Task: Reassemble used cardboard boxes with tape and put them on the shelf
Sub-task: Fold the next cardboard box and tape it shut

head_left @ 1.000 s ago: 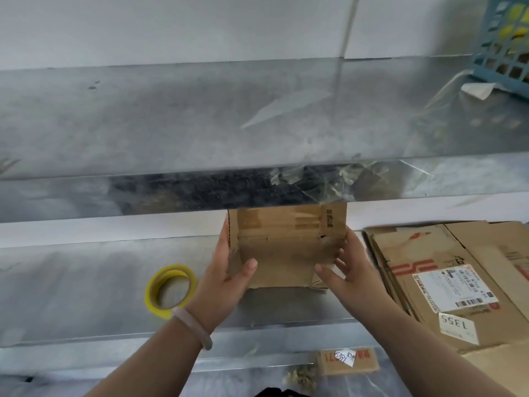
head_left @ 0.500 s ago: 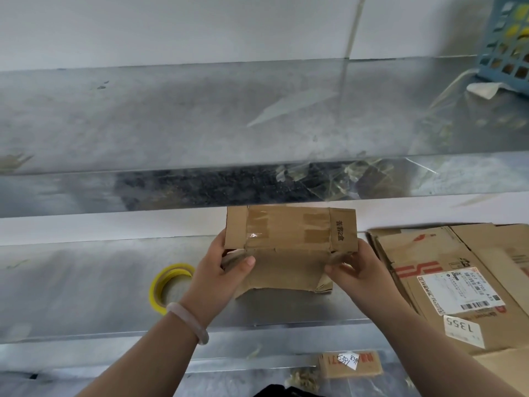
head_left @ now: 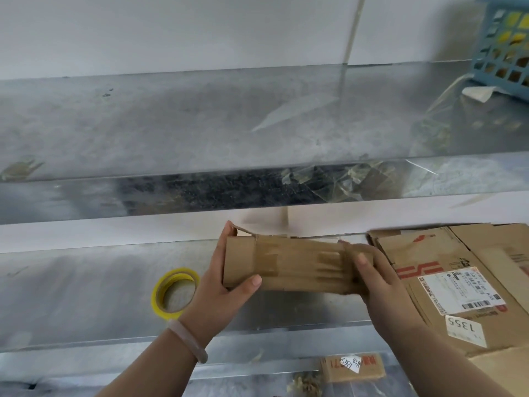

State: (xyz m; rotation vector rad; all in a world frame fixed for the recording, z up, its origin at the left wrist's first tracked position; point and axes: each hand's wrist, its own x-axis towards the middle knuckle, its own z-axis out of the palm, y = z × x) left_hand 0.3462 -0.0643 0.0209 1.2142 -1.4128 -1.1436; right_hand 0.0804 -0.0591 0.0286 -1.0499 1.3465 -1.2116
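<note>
A small brown cardboard box (head_left: 294,265), crossed with strips of old brown tape and blurred in the head view, is held at both ends over the lower grey metal shelf (head_left: 86,296), between a yellow roll of tape (head_left: 176,292) and a stack of flattened brown cardboard boxes with printed labels (head_left: 458,270). Whether its underside touches the shelf cannot be told. The left hand (head_left: 226,279), with a pale bracelet (head_left: 187,339) on its wrist, grips the left end, fingers wrapped behind and thumb laid across the front. The right hand (head_left: 375,279) clamps the right end the same way, thumb on the front face. The box looks low and only partly squared up, with a ragged flap edge showing at its top left, so the step in hand seems to be shaping it before sealing. The tape roll lies flat on the shelf near the left hand, untouched, which suggests no fresh tape has yet gone on this box. The upper grey metal shelf (head_left: 171,124) shows only scraps of clear tape and a blue plastic basket (head_left: 506,44) at its far right, and no finished box can be seen standing on either shelf. With the flattened stack waiting, most of the task appears to lie ahead: closing the flaps, taping them, shelving this box, then working through the rest.
</note>
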